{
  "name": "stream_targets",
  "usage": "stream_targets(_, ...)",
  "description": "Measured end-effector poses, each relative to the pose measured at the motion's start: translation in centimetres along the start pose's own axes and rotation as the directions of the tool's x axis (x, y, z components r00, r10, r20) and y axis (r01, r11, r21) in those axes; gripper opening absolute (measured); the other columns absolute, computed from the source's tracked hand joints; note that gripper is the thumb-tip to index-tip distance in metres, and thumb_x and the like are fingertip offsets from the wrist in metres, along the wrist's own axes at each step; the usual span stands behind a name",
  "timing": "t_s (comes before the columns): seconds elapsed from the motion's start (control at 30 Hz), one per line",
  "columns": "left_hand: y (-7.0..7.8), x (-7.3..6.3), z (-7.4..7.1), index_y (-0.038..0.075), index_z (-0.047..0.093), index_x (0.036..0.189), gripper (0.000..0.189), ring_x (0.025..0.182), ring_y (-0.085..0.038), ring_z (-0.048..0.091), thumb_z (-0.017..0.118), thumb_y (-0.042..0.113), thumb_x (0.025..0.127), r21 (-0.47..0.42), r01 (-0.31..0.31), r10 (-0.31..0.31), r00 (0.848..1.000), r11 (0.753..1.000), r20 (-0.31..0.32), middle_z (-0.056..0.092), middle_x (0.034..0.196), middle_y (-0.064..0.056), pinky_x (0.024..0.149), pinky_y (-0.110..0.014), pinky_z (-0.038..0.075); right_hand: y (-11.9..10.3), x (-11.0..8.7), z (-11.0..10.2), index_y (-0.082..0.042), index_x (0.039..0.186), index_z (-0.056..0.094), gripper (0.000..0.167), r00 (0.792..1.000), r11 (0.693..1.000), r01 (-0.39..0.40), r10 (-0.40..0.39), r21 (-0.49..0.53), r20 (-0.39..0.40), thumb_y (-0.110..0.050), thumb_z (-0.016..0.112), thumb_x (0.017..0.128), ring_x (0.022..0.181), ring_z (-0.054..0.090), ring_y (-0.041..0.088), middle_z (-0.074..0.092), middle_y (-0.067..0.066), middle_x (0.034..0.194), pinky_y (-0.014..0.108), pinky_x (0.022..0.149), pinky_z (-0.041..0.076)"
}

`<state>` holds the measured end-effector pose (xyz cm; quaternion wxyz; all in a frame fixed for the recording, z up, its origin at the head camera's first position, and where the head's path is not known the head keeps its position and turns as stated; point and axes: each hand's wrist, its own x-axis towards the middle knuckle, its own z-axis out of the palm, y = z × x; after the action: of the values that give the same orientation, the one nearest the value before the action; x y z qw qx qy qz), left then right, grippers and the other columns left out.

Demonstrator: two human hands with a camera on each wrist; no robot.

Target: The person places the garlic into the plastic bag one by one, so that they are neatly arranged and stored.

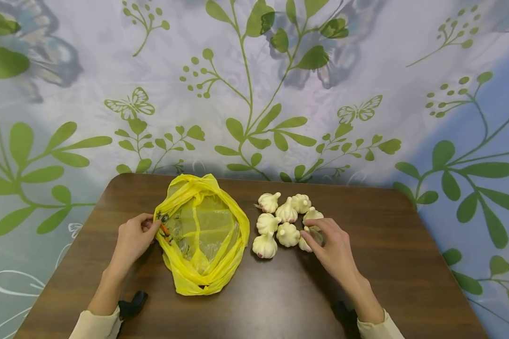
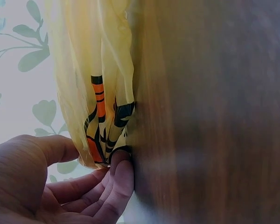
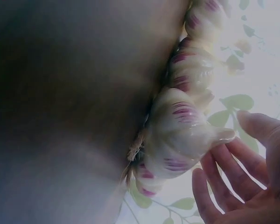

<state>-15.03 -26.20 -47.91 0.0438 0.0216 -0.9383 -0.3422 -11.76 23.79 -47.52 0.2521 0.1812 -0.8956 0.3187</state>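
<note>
A yellow plastic bag (image 1: 233,263) lies on the table with its mouth spread wide and its inside showing. My left hand (image 1: 135,237) pinches the bag's left edge, near an orange and black print; the left wrist view shows the thumb and fingers on either side of the yellow film (image 2: 79,93). Right of the bag sit several whitish garlic bulbs (image 1: 288,234) with purple streaks. My right hand (image 1: 335,247) reaches over the rightmost bulbs, partly hiding them. In the right wrist view its fingers are at the stem of a garlic bulb (image 3: 177,135), with the thumb spread apart.
The brown wooden table (image 1: 254,310) ends at a wall covering (image 1: 174,94) printed with green leaves and butterflies. Bare table top lies between the bag and the garlic. Each wrist wears a black strap piece (image 1: 132,305).
</note>
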Motion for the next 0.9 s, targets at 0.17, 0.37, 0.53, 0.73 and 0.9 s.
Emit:
stream_targets(0.17,0.08,-0.11,0.11,-0.01,0.069,0.121,0.036,0.065,-0.015,0.063,0.064,0.022,0.105,-0.017,0.007,-0.007,1.0,1.0,0.007,0.072,0.088,-0.014,0.06,-0.027,0.05,0.12,-0.01,0.17,-0.01,0.107,0.08,0.029,1.0,1.0,0.007,-0.007,-0.018,-0.005,-0.009,0.091,0.081,0.086,0.067,0.02,0.076,0.0,0.098,0.028,0.071,0.048)
stream_targets(0.37,0.05,-0.06,0.08,-0.009,0.07,0.119,0.033,0.066,-0.015,0.063,0.064,0.02,0.105,-0.019,0.007,-0.008,1.0,1.0,-0.003,0.072,0.088,-0.014,0.06,-0.026,0.05,0.18,0.03,0.2,-0.01,0.106,0.081,0.029,1.0,1.0,0.009,-0.009,-0.021,-0.002,-0.006,0.091,0.079,0.085,0.068,0.021,0.077,-0.001,0.097,0.032,0.069,0.05)
stream_targets(0.53,-0.16,-0.15,0.12,-0.009,0.07,0.119,0.034,0.069,-0.016,0.061,0.064,0.021,0.104,-0.01,0.008,-0.008,1.0,1.0,-0.008,0.071,0.088,-0.013,0.063,-0.028,0.049,0.05,0.05,0.16,-0.01,0.104,0.083,0.029,1.0,0.999,0.024,-0.025,-0.041,-0.01,-0.006,0.092,0.078,0.087,0.069,0.021,0.079,-0.001,0.097,0.03,0.067,0.049)
stream_targets(0.73,-0.32,-0.18,0.21,-0.01,0.07,0.119,0.036,0.072,-0.018,0.059,0.064,0.022,0.105,-0.012,0.002,-0.002,1.0,1.0,-0.013,0.071,0.089,-0.014,0.063,-0.027,0.048,-0.2,0.14,-0.1,-0.01,0.103,0.083,0.029,0.999,0.997,0.031,-0.033,-0.074,-0.025,-0.006,0.093,0.076,0.089,0.07,0.017,0.08,0.0,0.097,0.019,0.072,0.047)
stream_targets(0.9,-0.14,-0.08,0.19,-0.01,0.07,0.118,0.035,0.073,-0.02,0.06,0.064,0.021,0.104,-0.003,-0.004,0.004,1.0,1.0,-0.016,0.071,0.089,-0.015,0.065,-0.029,0.048,-0.68,0.24,-0.53,-0.011,0.103,0.084,0.029,0.999,0.995,0.027,-0.03,-0.1,-0.028,-0.008,0.094,0.076,0.09,0.07,0.016,0.079,-0.001,0.096,0.019,0.073,0.049)
